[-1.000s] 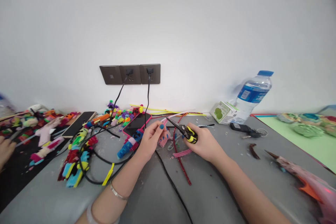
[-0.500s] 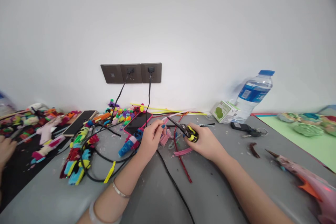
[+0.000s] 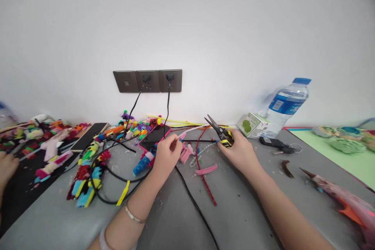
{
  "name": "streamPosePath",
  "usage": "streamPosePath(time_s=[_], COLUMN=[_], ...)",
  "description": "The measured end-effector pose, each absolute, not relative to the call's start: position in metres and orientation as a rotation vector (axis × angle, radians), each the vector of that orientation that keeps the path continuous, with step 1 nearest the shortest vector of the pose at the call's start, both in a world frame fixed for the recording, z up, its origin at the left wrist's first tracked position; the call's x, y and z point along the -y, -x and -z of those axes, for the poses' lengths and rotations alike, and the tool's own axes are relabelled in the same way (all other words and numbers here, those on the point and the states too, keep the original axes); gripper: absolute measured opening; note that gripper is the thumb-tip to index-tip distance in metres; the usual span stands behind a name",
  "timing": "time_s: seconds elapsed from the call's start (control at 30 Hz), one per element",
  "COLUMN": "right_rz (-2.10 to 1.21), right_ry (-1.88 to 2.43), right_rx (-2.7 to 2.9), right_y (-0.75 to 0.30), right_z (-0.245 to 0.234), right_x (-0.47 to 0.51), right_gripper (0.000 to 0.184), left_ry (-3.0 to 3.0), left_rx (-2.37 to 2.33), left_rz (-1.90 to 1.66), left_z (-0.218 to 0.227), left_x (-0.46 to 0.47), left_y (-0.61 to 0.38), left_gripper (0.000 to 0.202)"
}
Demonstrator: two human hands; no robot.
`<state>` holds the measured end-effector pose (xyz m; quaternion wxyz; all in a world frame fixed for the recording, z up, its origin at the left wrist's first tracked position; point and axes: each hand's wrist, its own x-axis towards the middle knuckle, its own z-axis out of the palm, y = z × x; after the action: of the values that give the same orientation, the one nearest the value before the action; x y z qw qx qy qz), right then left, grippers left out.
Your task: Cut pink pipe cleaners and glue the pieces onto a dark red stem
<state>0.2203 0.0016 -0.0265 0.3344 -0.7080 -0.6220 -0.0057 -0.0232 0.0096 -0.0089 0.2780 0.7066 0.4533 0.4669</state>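
Note:
My left hand (image 3: 167, 155) is closed in a pinch, with a pale pink pipe cleaner (image 3: 195, 127) reaching right from its fingertips. What lies between the fingers is partly hidden. My right hand (image 3: 241, 152) grips yellow-and-black scissors (image 3: 219, 129), whose blades stand apart and point up and left, clear of my left hand. Between my hands lie a small pink fuzzy figure (image 3: 185, 154), a red glittery pipe cleaner (image 3: 204, 177), a silvery tinsel strip (image 3: 195, 158) and a short pink piece (image 3: 206, 170). A blue fuzzy figure (image 3: 143, 165) lies left of my left wrist.
Colourful pipe-cleaner figures (image 3: 88, 175), looped black cables (image 3: 109, 202) and phones (image 3: 89, 136) spread over the left side. On the right are a water bottle (image 3: 288, 101), a green-and-white box (image 3: 249, 124), keys (image 3: 288, 148) and a pink pointed tool (image 3: 331, 193). Another person's hand (image 3: 7, 168) shows far left.
My right hand has moved right and slightly up with the scissors, away from my left fingertips. The blades have spread apart. My left hand has stayed nearly in place, turning slightly.

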Motion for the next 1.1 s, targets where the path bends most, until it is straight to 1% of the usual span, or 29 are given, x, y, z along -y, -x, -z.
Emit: streamPosePath(time_s=[0.17,0.3,0.47,0.57,0.73,0.8,0.87,0.97,1.1], right_rz=[0.192,0.271,0.226,0.186,0.12,0.12,0.123,0.124,0.099], right_ry=[1.957,1.934,1.97,1.966,1.832,1.818,1.825,1.839,1.865], right_rx=[1.648,1.676,1.724,1.715,1.716,1.726,1.733,1.727,1.733], right_y=[-0.226,-0.224,-0.219,-0.217,-0.215,-0.214,-0.213,-0.212,-0.21], right_z=[0.038,0.04,0.036,0.034,0.032,0.032,0.033,0.032,0.031], right_x=[-0.004,-0.002,0.001,0.002,0.002,0.002,0.002,0.003,0.003], right_gripper=[0.045,0.045,0.053,0.051,0.049,0.048,0.048,0.048,0.049], left_ry=[-2.101,-2.177,-2.18,-2.15,-2.173,-2.196,-2.258,-2.386,-2.474], left_rx=[-1.359,-1.44,-1.609,-1.664,-1.756,-1.678,-1.454,-1.195,-1.14], left_rz=[-0.957,-0.839,-0.676,-0.593,-0.633,-0.683,-0.685,-0.518,-0.358], left_z=[0.001,0.001,0.004,0.005,0.002,0.0,-0.002,-0.003,-0.002], left_x=[-0.008,-0.01,-0.012,-0.011,-0.011,-0.008,-0.003,0.009,0.019], left_y=[0.036,0.043,0.042,0.042,0.042,0.039,0.034,0.024,0.013], left_gripper=[0.019,0.021,0.017,0.013,0.009,0.008,0.01,0.012,0.016])
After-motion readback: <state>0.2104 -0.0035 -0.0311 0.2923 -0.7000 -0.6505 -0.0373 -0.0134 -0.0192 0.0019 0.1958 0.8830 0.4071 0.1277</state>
